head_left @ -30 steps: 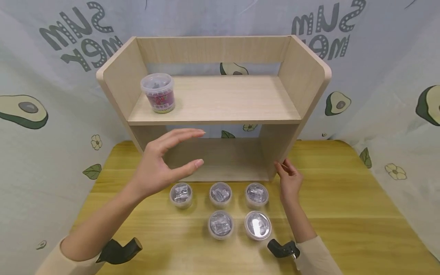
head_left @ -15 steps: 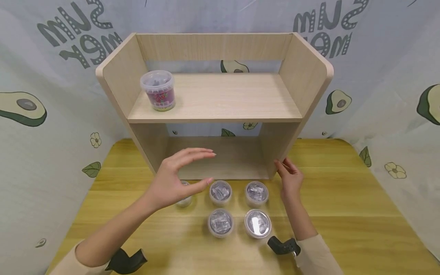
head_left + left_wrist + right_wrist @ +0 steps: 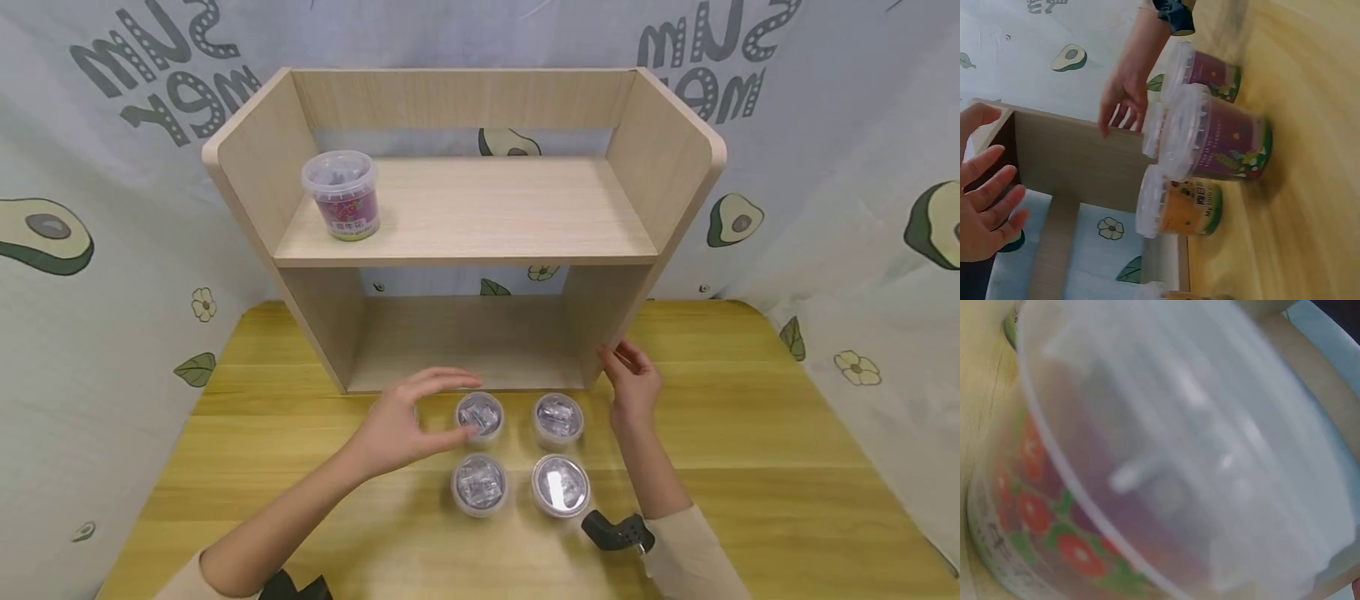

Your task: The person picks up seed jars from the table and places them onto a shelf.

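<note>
My left hand (image 3: pixel 405 425) hangs over the back row of lidded plastic tubs, thumb and fingers spread apart with nothing between them. Its fingertips overlap the middle back tub (image 3: pixel 480 416) in the head view, and it hides most of the back left tub. My right hand (image 3: pixel 636 392) grips the front edge of the wooden shelf's right side panel (image 3: pixel 611 312). Beside it stands the back right tub (image 3: pixel 558 418). Two front tubs follow, one in the middle (image 3: pixel 479 484) and one at right (image 3: pixel 561 486). In the left wrist view, an orange-labelled tub (image 3: pixel 1188 209) and a purple-labelled tub (image 3: pixel 1229 140) show.
One purple-labelled tub (image 3: pixel 345 200) stands at the left of the shelf's upper board (image 3: pixel 495 208). The lower compartment (image 3: pixel 465 333) opens toward the tubs. The wooden table (image 3: pixel 750 467) extends on both sides, with a printed curtain (image 3: pixel 825 167) behind.
My left hand has come down and to the right, from in front of the lower compartment to over the back row of tubs. My right hand stays at the side panel.
</note>
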A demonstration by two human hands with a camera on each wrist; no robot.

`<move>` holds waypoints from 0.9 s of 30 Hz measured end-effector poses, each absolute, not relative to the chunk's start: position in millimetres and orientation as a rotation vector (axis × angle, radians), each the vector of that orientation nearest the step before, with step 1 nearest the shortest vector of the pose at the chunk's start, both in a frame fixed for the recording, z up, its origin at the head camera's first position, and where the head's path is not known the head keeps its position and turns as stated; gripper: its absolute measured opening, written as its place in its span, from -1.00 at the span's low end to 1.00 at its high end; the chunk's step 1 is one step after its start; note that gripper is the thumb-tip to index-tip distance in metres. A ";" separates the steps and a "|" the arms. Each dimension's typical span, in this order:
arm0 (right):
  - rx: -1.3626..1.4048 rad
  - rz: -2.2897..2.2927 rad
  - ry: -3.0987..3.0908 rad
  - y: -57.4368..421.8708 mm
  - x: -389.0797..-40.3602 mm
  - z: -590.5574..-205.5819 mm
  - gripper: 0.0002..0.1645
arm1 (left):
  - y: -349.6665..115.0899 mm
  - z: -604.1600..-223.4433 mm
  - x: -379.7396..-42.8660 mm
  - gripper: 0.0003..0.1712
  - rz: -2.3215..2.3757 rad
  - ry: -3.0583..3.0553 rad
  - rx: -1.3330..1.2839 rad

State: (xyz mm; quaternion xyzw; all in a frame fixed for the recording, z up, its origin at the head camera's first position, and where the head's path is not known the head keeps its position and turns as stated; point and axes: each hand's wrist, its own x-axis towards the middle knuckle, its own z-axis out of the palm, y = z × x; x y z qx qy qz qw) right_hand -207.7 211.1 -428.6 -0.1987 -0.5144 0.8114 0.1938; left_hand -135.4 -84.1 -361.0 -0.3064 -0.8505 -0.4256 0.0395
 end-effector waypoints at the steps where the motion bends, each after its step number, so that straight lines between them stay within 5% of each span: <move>1: -0.563 2.273 -1.440 210.8 -207.8 -427.9 -0.73 | -83.3 -364.6 -135.2 -0.45 -1.243 -2.653 -0.953; 27: -0.561 2.196 -1.460 208.0 -214.4 -427.0 -0.59 | -57.9 -432.2 -123.8 -0.33 -0.840 -2.878 -1.175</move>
